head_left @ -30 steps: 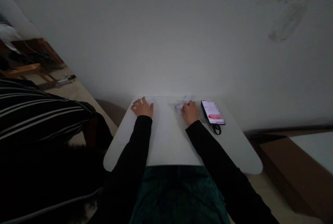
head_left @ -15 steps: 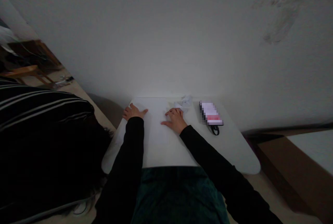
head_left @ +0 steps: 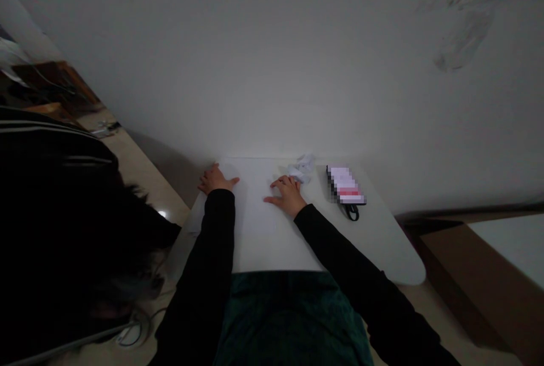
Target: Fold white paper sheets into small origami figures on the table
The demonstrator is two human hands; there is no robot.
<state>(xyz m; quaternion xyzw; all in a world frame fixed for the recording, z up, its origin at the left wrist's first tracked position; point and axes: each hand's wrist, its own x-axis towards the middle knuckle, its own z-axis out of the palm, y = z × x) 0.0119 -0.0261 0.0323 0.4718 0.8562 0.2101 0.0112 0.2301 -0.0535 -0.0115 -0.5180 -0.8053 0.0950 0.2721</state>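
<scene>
A white sheet of paper [head_left: 254, 199] lies flat on the small white table [head_left: 361, 247]. At its left side rests my left hand [head_left: 215, 179], fingers spread with the thumb pointing inward over the sheet. My right hand [head_left: 289, 196] is at the sheet's right edge, thumb stretched left and fingers loosely bent and apart. Neither hand grips anything. Just beyond my right fingers sit crumpled pieces of white paper [head_left: 302, 167]. Part of another pale sheet [head_left: 196, 220] shows beside my left forearm.
A phone [head_left: 346, 186] with a black strap lies on the table's right part. The wall [head_left: 272, 71] rises behind the table. Close on the left is another person [head_left: 63, 213] in dark clothing. A brown box [head_left: 480, 275] stands at the right.
The person on the left has shifted, leaning lower. My hands have hardly moved; more of the crumpled paper shows beyond my right fingers.
</scene>
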